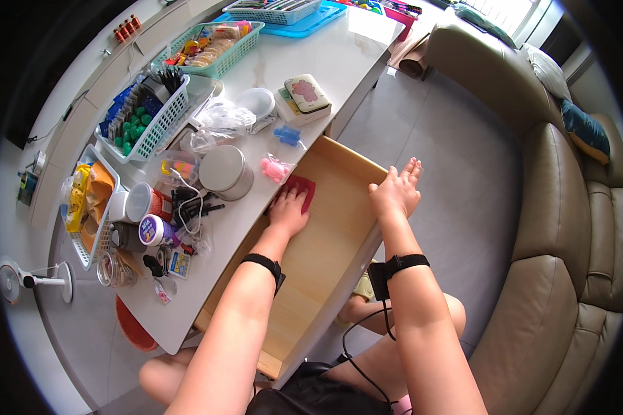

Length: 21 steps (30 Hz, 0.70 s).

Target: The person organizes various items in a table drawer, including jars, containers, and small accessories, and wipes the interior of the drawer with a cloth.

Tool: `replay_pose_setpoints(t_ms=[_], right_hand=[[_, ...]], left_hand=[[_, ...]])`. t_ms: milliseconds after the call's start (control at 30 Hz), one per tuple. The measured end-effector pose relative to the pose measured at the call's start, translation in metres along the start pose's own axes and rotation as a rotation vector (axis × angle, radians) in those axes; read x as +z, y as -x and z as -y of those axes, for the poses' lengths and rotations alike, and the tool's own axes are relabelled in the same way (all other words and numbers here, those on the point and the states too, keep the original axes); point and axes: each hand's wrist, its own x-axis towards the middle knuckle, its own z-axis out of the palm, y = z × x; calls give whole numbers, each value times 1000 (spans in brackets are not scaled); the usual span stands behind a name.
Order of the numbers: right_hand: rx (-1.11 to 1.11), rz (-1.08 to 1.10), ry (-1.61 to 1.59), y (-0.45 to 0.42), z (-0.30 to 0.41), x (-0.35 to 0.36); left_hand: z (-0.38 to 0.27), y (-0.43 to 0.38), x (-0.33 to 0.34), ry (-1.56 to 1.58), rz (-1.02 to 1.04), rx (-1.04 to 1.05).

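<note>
A pulled-out drawer [337, 223] with a pale wood inside juts from under the white table. My left hand [289, 207] presses a folded red cloth [306, 189] down inside it, close to the table edge. At the drawer's outer front corner is my right hand [395, 192], its fingers stretched out and nothing held. Whether its palm touches the drawer front [363, 251] cannot be told. On the tabletop just beyond my left hand lies a pink toy in clear wrapping [274, 169]. A round metal tin [226, 172] stands beside it.
The white tabletop [342, 52] bears a blue wrapped item [288, 136], a bear-printed case [307, 93], a white cable [200, 210] and jars. Baskets [156, 124] line its far side. A brown leather sofa [545, 207] runs along the right, across grey floor tiles [436, 145].
</note>
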Motion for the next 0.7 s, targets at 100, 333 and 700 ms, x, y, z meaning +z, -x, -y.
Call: replay_pose_setpoints(t_ms=[100,333,700], right_hand=[[1,0,-7,-1,-1,1],[-25,-84,-75,-3,-5,6],[-97,-158,-110,-4,-4,13]], left_hand=[[-7,17,1,-22,-48,15],[9,43,11,186,-130,39],[3,-51,5,239,-65,-31]])
